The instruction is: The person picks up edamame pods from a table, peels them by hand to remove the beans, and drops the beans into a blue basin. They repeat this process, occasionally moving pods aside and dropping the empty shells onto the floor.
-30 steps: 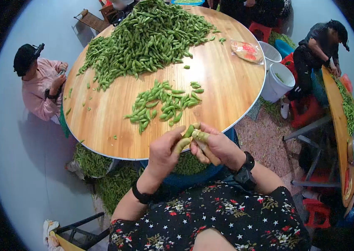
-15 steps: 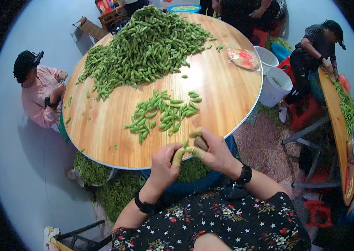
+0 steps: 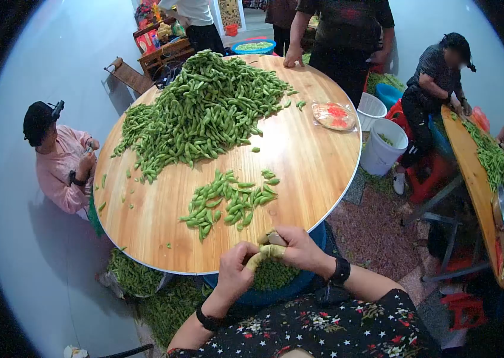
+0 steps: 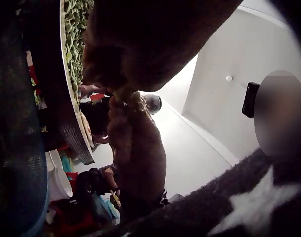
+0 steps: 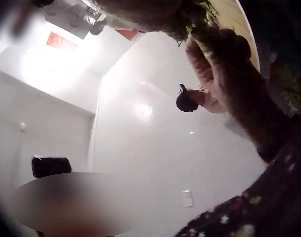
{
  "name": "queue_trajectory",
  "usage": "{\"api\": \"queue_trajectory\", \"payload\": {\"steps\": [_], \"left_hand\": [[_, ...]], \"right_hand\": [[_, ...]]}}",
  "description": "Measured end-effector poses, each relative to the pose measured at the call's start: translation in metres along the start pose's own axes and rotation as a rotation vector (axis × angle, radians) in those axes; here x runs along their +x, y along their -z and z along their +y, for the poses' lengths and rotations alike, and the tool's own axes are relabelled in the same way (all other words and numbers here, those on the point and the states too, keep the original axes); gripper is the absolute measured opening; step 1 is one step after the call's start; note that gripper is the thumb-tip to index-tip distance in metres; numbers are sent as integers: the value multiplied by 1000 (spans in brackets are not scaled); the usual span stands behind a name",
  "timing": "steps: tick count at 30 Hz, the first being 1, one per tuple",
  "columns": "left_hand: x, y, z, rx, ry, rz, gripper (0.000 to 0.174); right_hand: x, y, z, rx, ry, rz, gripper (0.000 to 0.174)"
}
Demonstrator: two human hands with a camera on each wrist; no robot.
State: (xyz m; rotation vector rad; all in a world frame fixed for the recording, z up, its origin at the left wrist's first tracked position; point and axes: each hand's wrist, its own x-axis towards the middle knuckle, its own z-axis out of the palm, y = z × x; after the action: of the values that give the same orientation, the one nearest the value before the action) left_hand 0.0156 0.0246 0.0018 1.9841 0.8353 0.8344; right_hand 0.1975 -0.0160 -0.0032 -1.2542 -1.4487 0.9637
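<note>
My left hand (image 3: pixel 235 271) and right hand (image 3: pixel 304 250) meet just past the table's near edge, over a blue basin (image 3: pixel 318 237) of shelled green beans (image 3: pixel 275 273). Yellowish-green wraps cover the thumbs, which meet tip to tip. Between the curled fingers they pinch a green soybean pod, mostly hidden by the fingers in the head view; bits of green show by the fingertips in the right wrist view. On the round wooden table (image 3: pixel 302 179), a small loose batch of soybean pods (image 3: pixel 237 206) lies just beyond my hands, with a tall heap of pods (image 3: pixel 204 113) behind it.
A plastic-wrapped packet (image 3: pixel 334 116) lies at the table's right. White buckets (image 3: pixel 385 147) stand beside it. One person (image 3: pixel 64 158) sits at the left, another (image 3: pixel 436 95) works at a second table (image 3: pixel 472 179). A standing person (image 3: pixel 347 36) touches the far edge. Full sacks (image 3: pixel 135 273) lie below left.
The head view has tilted up, showing more of the far side and people standing there. My hands were slightly apart half a second ago, a pod in the left; now their fingers meet.
</note>
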Motion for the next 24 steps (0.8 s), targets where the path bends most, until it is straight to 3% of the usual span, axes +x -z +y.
{"api": "queue_trajectory", "payload": {"steps": [2,5,7,8,14,18,22,24], "left_hand": [[0,-1,0,-35,24,-9,11],[-1,-4,-7,-108,49,-6,12],[-1,-6,-12,-113,36,8,11],[1,-4,-13,-152,123,-50,11],[2,-5,-18,-584,265,-166,14],[4,3,-20,-484,297,-176,13],[8,1,-7,-172,87,-48,14],[7,1,-7,-72,7,3,19]], "right_hand": [[0,-1,0,419,-239,-124,20],[0,-4,0,616,-410,-147,22],[0,-3,-1,592,-439,-143,22],[-1,-4,0,569,-465,-136,22],[4,-2,9,647,-427,-171,16],[10,2,10,640,-417,-112,10],[11,-1,16,545,-359,-119,11],[9,-2,10,261,-234,-83,11]]}}
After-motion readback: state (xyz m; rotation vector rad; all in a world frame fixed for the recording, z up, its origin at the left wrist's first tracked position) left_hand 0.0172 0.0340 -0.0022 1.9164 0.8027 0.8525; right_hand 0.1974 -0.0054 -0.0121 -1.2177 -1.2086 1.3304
